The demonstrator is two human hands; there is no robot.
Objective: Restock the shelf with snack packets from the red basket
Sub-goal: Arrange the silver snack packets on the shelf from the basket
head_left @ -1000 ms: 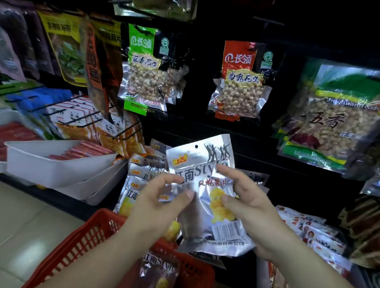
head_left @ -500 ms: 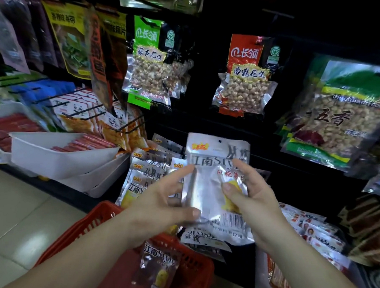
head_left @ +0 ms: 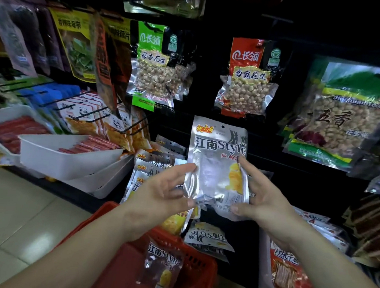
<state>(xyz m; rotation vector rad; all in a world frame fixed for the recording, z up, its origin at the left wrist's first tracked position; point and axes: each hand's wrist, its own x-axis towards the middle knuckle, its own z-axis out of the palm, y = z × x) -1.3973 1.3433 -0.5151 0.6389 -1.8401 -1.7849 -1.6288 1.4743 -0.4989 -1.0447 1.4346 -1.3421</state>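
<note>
Two hands hold one silver snack packet (head_left: 217, 158): left hand (head_left: 162, 193) pinches its lower-left corner, thumb under, fingers spread along the left edge; right hand (head_left: 263, 196) grips the right edge and bottom. Vs 0.5 s ago the packet sits higher and squarer to the camera, upright before the dark shelf, top edge near the red peanut bag (head_left: 245, 80). Room: row of same packets (head_left: 148, 166) just left, red basket (head_left: 106, 210) below w/ another packet (head_left: 162, 268) inside, white tray (head_left: 69, 159) further left.
</note>
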